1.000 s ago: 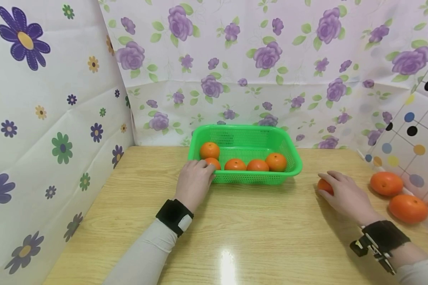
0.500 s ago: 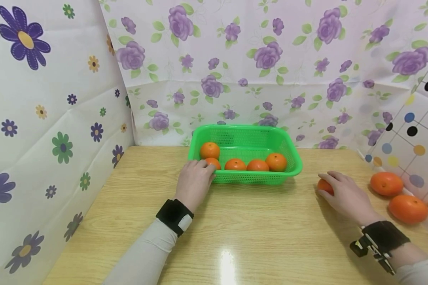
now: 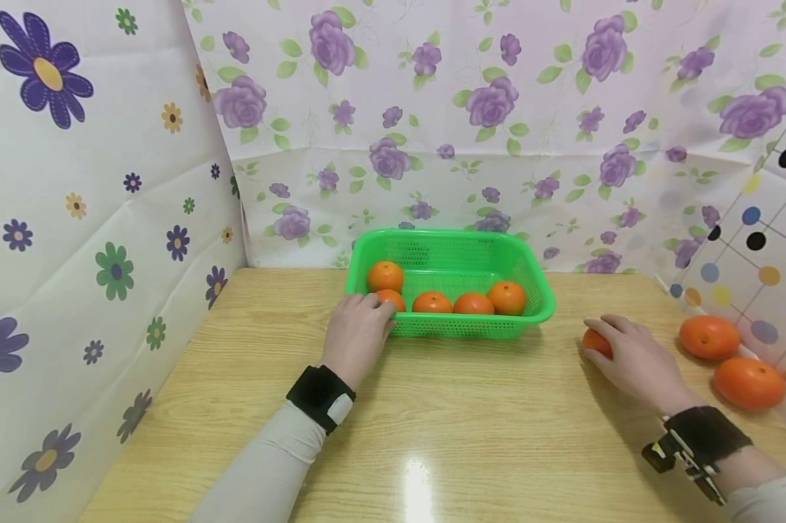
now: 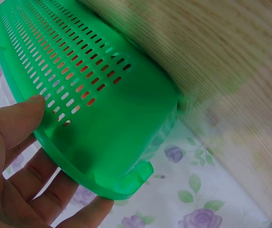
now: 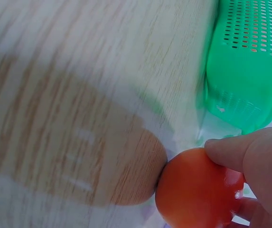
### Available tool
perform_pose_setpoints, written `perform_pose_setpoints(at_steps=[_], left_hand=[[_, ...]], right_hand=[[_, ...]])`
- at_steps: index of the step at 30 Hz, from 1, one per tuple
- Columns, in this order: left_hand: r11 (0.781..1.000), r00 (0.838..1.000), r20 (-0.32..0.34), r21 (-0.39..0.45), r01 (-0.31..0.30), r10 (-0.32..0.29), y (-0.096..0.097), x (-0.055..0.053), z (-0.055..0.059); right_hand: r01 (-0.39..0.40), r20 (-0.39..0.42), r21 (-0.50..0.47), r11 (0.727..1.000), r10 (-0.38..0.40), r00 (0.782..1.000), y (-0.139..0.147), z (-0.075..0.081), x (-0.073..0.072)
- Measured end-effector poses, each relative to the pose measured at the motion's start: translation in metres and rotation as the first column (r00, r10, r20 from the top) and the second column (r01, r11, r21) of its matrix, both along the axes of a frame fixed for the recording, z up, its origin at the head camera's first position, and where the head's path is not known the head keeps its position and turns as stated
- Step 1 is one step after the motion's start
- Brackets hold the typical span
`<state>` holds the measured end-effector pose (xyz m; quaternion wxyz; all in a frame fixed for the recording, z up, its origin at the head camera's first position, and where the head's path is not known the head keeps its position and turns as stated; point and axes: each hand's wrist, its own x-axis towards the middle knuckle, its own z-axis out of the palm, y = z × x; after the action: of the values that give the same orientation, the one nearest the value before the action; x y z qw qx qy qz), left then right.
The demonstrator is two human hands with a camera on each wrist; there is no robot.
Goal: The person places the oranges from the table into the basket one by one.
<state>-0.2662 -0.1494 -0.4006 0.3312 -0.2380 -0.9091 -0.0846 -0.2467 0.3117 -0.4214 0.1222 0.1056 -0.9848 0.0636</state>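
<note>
A mandarin [image 3: 596, 343] sits in the grasp of the right hand [image 3: 635, 363], low over the right half of the worktop [image 3: 471, 414], between the basket and the worktop's right edge. The right wrist view shows the thumb against one side of the fruit and the fingers curled behind it; the fruit's shadow on the wood runs right up to it.

The left hand [image 3: 359, 330] grips the green plastic basket [image 3: 455, 325] at its near-left corner. In the left wrist view the thumb lies against the perforated outer wall while the other fingers reach round the rim.

The basket stands near the middle of the worktop's far edge, its long side along that edge. Five mandarins lie in it: one toward the left wall [image 3: 385, 277], and four along the near wall, the last of these in the near-right corner [image 3: 507, 297]. The left hand partly covers the one in the near-left corner [image 3: 391, 298]; whether it touches that fruit cannot be told.

Two more mandarins [image 3: 710, 337] rest just beside each other at the worktop's right edge, to the right of the right hand.

Each wrist wears a black band [image 3: 321, 398]. Behind the far edge hangs a white cloth with purple roses [image 3: 419, 102].
</note>
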Motion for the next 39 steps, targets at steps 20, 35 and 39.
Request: perform_pose_setpoints(at_steps=[20, 35, 39], left_hand=[[1.0, 1.0, -0.006, -0.017, -0.005, 0.005, 0.0, 0.0, 0.0], [1.0, 1.0, -0.012, 0.002, 0.011, -0.011, 0.0, -0.001, -0.001], [1.0, 1.0, -0.009, 0.001, 0.012, -0.011, 0.0, -0.001, -0.001]], right_hand=[[0.004, -0.008, 0.007, 1.0, -0.004, 1.0, 0.001, -0.002, 0.0], [-0.031, -0.048, -0.028, 0.999, 0.03, 0.998, -0.001, 0.004, -0.003], [-0.046, -0.055, -0.03, 0.999, 0.044, 0.998, -0.005, 0.011, -0.005]])
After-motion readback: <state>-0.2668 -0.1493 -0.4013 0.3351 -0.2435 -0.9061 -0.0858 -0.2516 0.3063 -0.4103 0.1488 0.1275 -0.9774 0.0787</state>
